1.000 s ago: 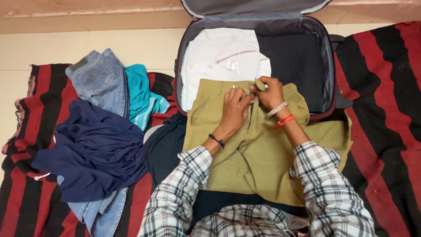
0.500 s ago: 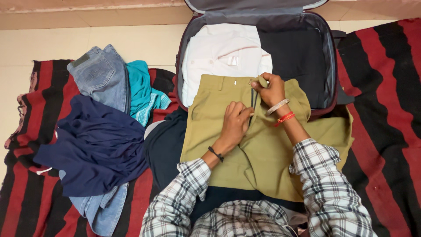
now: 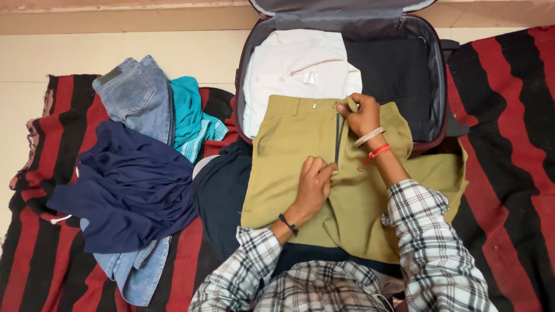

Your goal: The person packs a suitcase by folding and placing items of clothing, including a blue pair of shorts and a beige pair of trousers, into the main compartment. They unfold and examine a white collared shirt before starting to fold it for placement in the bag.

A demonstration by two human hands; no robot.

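Olive-green trousers (image 3: 289, 162) lie across my lap and over the near edge of an open suitcase (image 3: 439, 86). My right hand (image 3: 361, 115) pinches the waistband at the top of the open fly. Lower down, my left hand (image 3: 315, 185) pinches the bottom of the fly, where a dark slit shows between the two flaps. Inside the suitcase lie a folded white shirt (image 3: 295, 69) on the left and a dark folded garment (image 3: 393, 75) on the right.
To the left, folded blue jeans (image 3: 136, 95), a teal garment (image 3: 188, 118) and a navy garment (image 3: 127, 185) lie on a red-and-black striped blanket (image 3: 503, 173). A dark garment (image 3: 222, 196) sits beside my left knee. Cream floor tiles lie beyond.
My left hand has slid down the fly away from the waistband, and the fly has come open into a dark slit. My right hand has stayed at the waistband.
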